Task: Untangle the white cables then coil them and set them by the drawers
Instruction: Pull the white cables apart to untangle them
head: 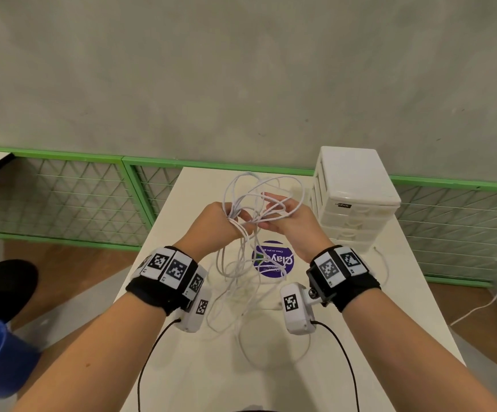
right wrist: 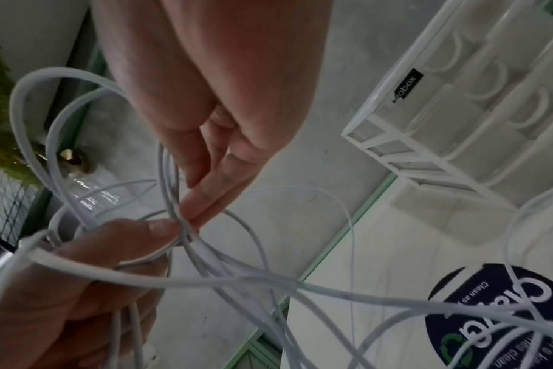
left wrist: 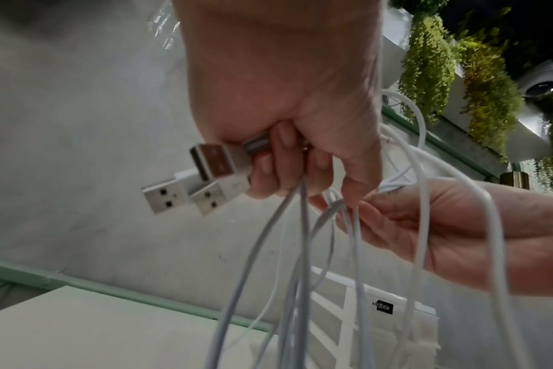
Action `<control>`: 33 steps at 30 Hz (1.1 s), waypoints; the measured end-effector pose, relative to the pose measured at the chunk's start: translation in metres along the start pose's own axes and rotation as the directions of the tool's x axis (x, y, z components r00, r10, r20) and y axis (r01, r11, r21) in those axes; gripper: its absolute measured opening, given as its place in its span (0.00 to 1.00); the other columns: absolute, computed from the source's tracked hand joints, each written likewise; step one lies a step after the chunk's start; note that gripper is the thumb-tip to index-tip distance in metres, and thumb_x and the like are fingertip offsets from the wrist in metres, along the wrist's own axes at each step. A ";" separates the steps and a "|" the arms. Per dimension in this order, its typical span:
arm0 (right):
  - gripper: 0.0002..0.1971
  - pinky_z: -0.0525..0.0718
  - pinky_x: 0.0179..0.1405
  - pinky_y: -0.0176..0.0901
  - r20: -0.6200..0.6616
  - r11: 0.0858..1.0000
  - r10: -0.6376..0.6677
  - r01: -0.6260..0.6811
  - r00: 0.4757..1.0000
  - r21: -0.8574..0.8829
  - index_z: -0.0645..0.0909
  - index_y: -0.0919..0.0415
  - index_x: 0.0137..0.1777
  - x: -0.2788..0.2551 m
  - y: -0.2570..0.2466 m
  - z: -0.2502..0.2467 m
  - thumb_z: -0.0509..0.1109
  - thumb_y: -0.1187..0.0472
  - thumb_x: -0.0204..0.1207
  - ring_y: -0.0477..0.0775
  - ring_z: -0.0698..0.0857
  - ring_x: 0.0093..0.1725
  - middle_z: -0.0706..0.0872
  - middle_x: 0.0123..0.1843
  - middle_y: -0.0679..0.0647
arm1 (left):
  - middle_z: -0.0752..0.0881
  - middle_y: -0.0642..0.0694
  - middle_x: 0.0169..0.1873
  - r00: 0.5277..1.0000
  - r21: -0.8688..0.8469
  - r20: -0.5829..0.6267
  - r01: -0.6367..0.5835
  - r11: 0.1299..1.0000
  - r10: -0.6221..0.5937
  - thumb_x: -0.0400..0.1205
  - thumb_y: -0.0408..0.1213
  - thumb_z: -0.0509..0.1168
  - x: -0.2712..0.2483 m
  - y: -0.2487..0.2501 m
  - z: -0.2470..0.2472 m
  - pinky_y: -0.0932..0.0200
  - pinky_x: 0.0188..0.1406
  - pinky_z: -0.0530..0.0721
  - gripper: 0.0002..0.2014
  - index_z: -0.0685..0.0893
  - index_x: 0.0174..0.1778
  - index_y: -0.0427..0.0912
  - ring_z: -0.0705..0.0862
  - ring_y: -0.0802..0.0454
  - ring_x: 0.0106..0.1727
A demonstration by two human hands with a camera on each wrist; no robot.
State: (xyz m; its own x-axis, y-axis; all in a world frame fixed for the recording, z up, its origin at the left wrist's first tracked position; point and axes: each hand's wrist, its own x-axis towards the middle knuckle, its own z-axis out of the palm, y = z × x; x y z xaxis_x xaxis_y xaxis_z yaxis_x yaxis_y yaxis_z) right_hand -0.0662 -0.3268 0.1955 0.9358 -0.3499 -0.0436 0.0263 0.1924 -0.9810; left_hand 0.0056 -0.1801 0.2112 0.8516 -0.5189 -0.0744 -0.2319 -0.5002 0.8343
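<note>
Fingers (left wrist: pixel 265 174) of the left hand (head: pixel 213 221) clench the USB plugs (left wrist: pixel 212 162) of the white cables (head: pixel 233 208). The right hand (head: pixel 292 223), nearer the drawer unit (head: pixel 357 185), pokes straightened fingers (right wrist: pixel 218 192) into the knot, strands hanging downward.

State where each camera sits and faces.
Head: above, facing forward and down at the table; both forearms, left hand, right hand, white cables.
Left wrist: under the left hand, facing its fingers gripping USB plugs; right hand beyond.
Right wrist: along the right hand's straight fingers touching cable strands; left hand below.
Shared: all views show the drawers.
</note>
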 end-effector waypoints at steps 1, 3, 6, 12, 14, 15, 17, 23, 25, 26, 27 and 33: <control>0.19 0.88 0.53 0.47 0.005 1.000 0.014 -0.014 1.000 -0.011 0.81 0.65 0.63 0.001 0.001 -0.002 0.68 0.78 0.73 0.54 0.89 0.45 0.89 0.42 0.51 | 0.80 0.56 0.19 1.000 -0.011 0.015 -0.014 1.000 0.014 0.70 0.41 0.79 -0.002 0.000 0.000 0.69 0.24 0.70 0.07 0.89 0.37 0.44 0.73 0.61 0.20; 0.16 0.86 0.59 0.52 0.014 0.999 0.024 -0.023 1.000 -0.039 0.82 0.60 0.60 0.000 0.003 -0.003 0.68 0.75 0.75 0.59 0.88 0.52 0.88 0.51 0.54 | 0.81 0.61 0.17 0.997 -0.033 0.057 -0.045 0.998 0.046 0.68 0.38 0.81 -0.006 0.000 0.002 0.74 0.22 0.69 0.09 0.89 0.39 0.45 0.75 0.65 0.19; 0.19 0.87 0.55 0.45 0.045 0.996 0.043 -0.046 0.998 0.073 0.79 0.60 0.62 0.000 0.005 -0.002 0.67 0.76 0.75 0.54 0.89 0.47 0.89 0.45 0.55 | 0.84 0.51 0.22 0.999 -0.003 -0.018 -0.042 0.999 0.042 0.70 0.42 0.79 -0.002 -0.005 0.005 0.59 0.27 0.76 0.06 0.88 0.34 0.47 0.77 0.57 0.24; 0.20 0.82 0.41 0.32 -0.124 0.937 -0.017 -0.027 0.992 -0.349 0.86 0.62 0.47 0.010 0.010 -0.018 0.56 0.80 0.75 0.48 0.84 0.39 0.86 0.40 0.52 | 0.81 0.45 0.26 0.996 -0.033 -0.084 0.006 0.999 -0.008 0.74 0.38 0.74 0.000 -0.005 -0.007 0.63 0.27 0.71 0.09 0.87 0.37 0.35 0.74 0.50 0.27; 0.20 0.79 0.47 0.34 -0.297 0.887 -0.034 -0.109 0.954 -0.449 0.85 0.57 0.51 0.016 0.014 -0.030 0.57 0.78 0.74 0.51 0.82 0.48 0.84 0.45 0.53 | 0.81 0.45 0.27 0.999 -0.026 -0.035 -0.003 1.000 0.002 0.75 0.37 0.74 -0.001 -0.003 -0.014 0.63 0.28 0.71 0.09 0.85 0.34 0.36 0.75 0.51 0.28; 0.21 0.76 0.55 0.35 -0.331 0.854 -0.061 -0.122 0.942 -0.505 0.82 0.57 0.59 0.018 0.015 -0.035 0.58 0.78 0.75 0.53 0.81 0.57 0.83 0.55 0.54 | 0.81 0.47 0.26 1.000 -0.012 -0.003 -0.009 1.000 0.009 0.75 0.37 0.74 -0.001 -0.001 -0.017 0.65 0.27 0.71 0.09 0.85 0.32 0.39 0.75 0.54 0.27; 0.27 0.64 0.69 0.34 -0.228 0.771 -0.134 -0.044 0.964 -0.636 0.71 0.58 0.74 0.022 0.016 -0.040 0.61 0.75 0.76 0.52 0.71 0.73 0.74 0.73 0.54 | 0.78 0.50 0.22 0.998 0.036 0.054 -0.028 0.999 0.026 0.75 0.36 0.74 -0.003 0.003 -0.020 0.72 0.21 0.68 0.10 0.84 0.29 0.42 0.72 0.61 0.21; 0.14 0.78 0.49 0.37 -0.060 0.874 -0.190 0.141 0.980 -0.465 0.85 0.56 0.56 0.025 0.014 -0.020 0.69 0.72 0.75 0.31 0.82 0.38 0.87 0.45 0.51 | 0.80 0.48 0.25 0.998 0.055 0.039 -0.046 0.997 0.044 0.73 0.37 0.75 -0.001 0.006 -0.022 0.66 0.26 0.71 0.09 0.84 0.28 0.47 0.75 0.54 0.27; 0.13 0.79 0.40 0.30 -0.140 0.892 -0.228 0.149 0.963 -0.426 0.85 0.61 0.56 0.025 0.016 -0.027 0.70 0.74 0.74 0.28 0.81 0.31 0.86 0.40 0.49 | 0.79 0.49 0.23 0.998 0.149 0.049 -0.042 0.988 0.035 0.71 0.39 0.75 0.000 0.006 -0.025 0.62 0.27 0.71 0.09 0.83 0.28 0.45 0.74 0.52 0.26; 0.12 0.79 0.39 0.29 -0.167 0.894 -0.260 0.172 0.951 -0.414 0.86 0.62 0.55 0.025 0.015 -0.031 0.70 0.72 0.74 0.28 0.80 0.31 0.86 0.40 0.48 | 0.78 0.49 0.23 0.998 0.212 0.060 -0.037 0.977 0.025 0.70 0.40 0.74 0.001 0.004 -0.025 0.61 0.29 0.71 0.08 0.84 0.29 0.44 0.73 0.52 0.26; 0.10 0.80 0.40 0.31 -0.185 0.892 -0.296 0.202 0.937 -0.404 0.87 0.61 0.54 0.025 0.012 -0.034 0.71 0.71 0.74 0.30 0.81 0.32 0.86 0.39 0.48 | 0.79 0.49 0.24 0.998 0.260 0.066 -0.031 0.965 0.015 0.70 0.41 0.73 0.001 0.002 -0.025 0.60 0.29 0.72 0.07 0.85 0.30 0.42 0.74 0.51 0.27; 0.08 0.84 0.41 0.48 -0.414 0.912 -0.380 0.261 0.827 -0.317 0.86 0.51 0.47 0.031 -0.011 -0.048 0.72 0.65 0.75 0.41 0.79 0.25 0.85 0.33 0.48 | 0.77 0.48 0.24 0.997 0.277 0.059 0.037 0.960 -0.055 0.71 0.37 0.71 0.003 -0.020 -0.019 0.61 0.27 0.69 0.08 0.83 0.30 0.38 0.72 0.51 0.26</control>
State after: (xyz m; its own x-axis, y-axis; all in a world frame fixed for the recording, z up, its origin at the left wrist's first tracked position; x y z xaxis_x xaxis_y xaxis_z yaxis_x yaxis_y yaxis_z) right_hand -0.0543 -0.3833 0.1959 0.6181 -0.7423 0.2586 0.1563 -0.2064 -0.9659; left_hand 0.0212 -0.1585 0.2044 0.8338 -0.5306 -0.1527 -0.3215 -0.6914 0.6470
